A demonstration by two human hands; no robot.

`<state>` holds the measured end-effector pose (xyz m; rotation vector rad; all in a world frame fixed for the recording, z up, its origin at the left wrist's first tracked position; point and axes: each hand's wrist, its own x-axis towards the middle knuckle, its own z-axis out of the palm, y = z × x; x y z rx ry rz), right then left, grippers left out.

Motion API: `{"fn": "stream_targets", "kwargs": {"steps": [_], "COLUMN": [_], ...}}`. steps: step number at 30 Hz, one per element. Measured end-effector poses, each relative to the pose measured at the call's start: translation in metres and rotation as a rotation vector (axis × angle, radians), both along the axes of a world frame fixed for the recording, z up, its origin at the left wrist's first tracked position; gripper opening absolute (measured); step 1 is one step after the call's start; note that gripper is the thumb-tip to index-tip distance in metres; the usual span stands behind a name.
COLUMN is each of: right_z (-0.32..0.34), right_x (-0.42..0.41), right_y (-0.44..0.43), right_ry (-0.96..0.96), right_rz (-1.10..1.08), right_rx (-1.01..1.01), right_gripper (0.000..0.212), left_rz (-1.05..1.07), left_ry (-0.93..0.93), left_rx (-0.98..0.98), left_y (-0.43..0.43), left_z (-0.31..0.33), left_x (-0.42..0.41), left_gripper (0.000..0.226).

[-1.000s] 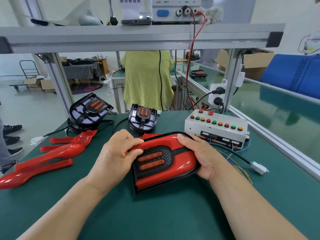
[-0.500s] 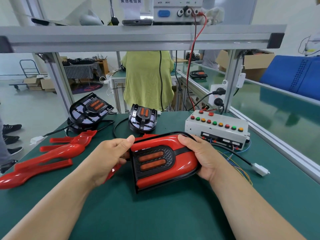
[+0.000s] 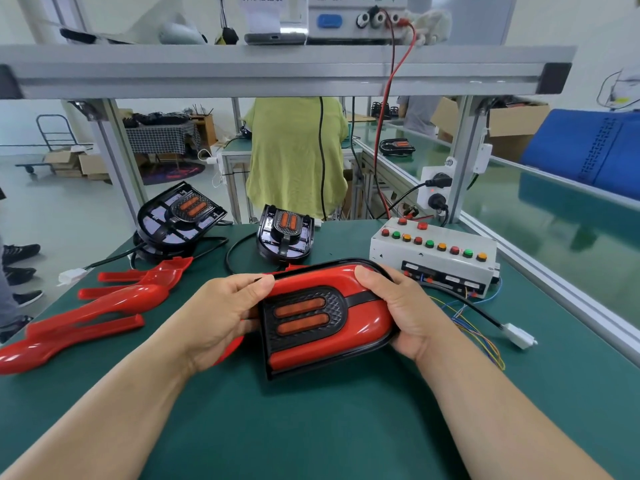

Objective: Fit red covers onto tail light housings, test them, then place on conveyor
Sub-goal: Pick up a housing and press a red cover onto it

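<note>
Green mat (image 3: 311, 427): covers the bench across the lower frame. Both forearms enter from the bottom corners and are cut off there.
Tail light (image 3: 329, 355): centre of the frame, low over the mat, a black housing (image 3: 337, 315) with a glossy red cover (image 3: 370, 317) fitted on it. Two orange strips show in the grille. Whether the underside touches the mat cannot be told.
Left hand (image 3: 221, 313): grips the light's left end, thumb on the upper edge, fingers curled behind it and hidden.
Right hand (image 3: 405, 306): clamped round the rounded right end, thumb on top, fingers tucked underneath out of sight.
Red sliver (image 3: 230, 351): peeks out below the left hand, too covered to identify.
Loose covers (image 3: 104, 306): an overlapping red pile at the left. The lowest one runs off the left edge.
White plug (image 3: 519, 336): lies right of the right hand on a black cable, with thin coloured wires (image 3: 481, 341) beside it.
Button box (image 3: 433, 254): grey, behind the right hand, with rows of red, green and orange buttons.
Bare housings (image 3: 285, 233): two black ones at the mat's far edge. The left one is tilted up.
Conveyor (image 3: 554, 220): shiny green belt along the right side. Far up it sits another light (image 3: 396, 147), too small to read.
Person (image 3: 294, 150): yellow-green shirt beyond the bench, head hidden by the shelf rail (image 3: 277, 71).
</note>
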<state>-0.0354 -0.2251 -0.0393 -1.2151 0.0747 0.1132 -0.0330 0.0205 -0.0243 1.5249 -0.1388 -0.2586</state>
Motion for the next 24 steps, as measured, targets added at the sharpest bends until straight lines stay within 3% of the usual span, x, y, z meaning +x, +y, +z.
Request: {"fn": "stream_targets", "kwargs": {"steps": [7, 11, 16, 24], "right_z": [0.001, 0.0, 0.0, 0.001], "right_x": [0.001, 0.002, -0.001, -0.002], "right_y": [0.001, 0.003, 0.003, 0.006], "right_ry": [-0.015, 0.014, 0.061, 0.039], "right_rz": [-0.005, 0.008, 0.03, 0.075], "right_rx": [0.047, 0.069, 0.037, 0.031], "right_gripper": [0.056, 0.046, 0.058, 0.047], "left_rz": [0.124, 0.191, 0.235, 0.269], "left_ry": [0.065, 0.033, -0.022, -0.043], "left_rx": [-0.183, -0.124, -0.071, -0.057], "left_y": [-0.013, -0.016, -0.018, -0.014], "left_z": [-0.006, -0.006, -0.006, -0.007], "left_x": [0.003, 0.002, 0.001, 0.002], "left_gripper": [0.042, 0.026, 0.023, 0.02]}}
